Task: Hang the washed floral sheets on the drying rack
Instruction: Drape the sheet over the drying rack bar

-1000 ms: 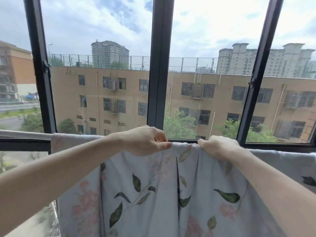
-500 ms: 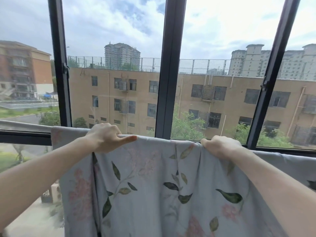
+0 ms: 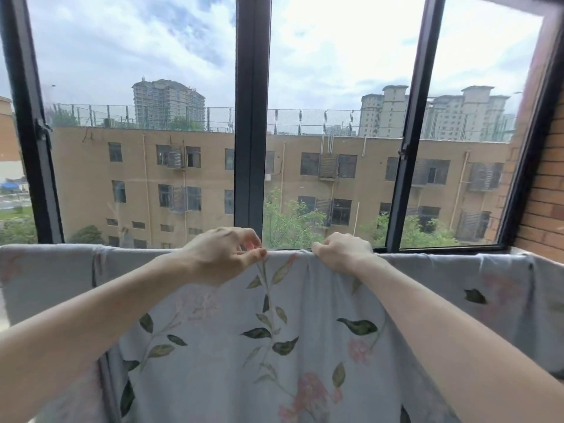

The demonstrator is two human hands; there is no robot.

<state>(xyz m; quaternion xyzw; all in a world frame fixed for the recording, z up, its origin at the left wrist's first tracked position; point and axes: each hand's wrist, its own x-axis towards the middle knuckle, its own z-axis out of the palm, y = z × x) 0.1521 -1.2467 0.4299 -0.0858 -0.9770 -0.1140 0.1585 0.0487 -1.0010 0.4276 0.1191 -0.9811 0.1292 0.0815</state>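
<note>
A pale grey floral sheet (image 3: 274, 346) with green leaves and pink flowers hangs draped over a horizontal rail, which the cloth hides. Its top fold runs across the whole view at hand height. My left hand (image 3: 225, 254) pinches the top fold between thumb and fingertips near the middle. My right hand (image 3: 341, 251) grips the same fold a short way to the right, fingers curled over the edge. Both forearms reach in from the bottom corners.
A large window with dark frames (image 3: 251, 117) stands right behind the rail. A brick wall (image 3: 543, 209) closes the right side. Outside are a tan building and trees.
My left hand has slid back to the right along the top fold, close to my right hand. The view has shifted right, bringing the brick wall in.
</note>
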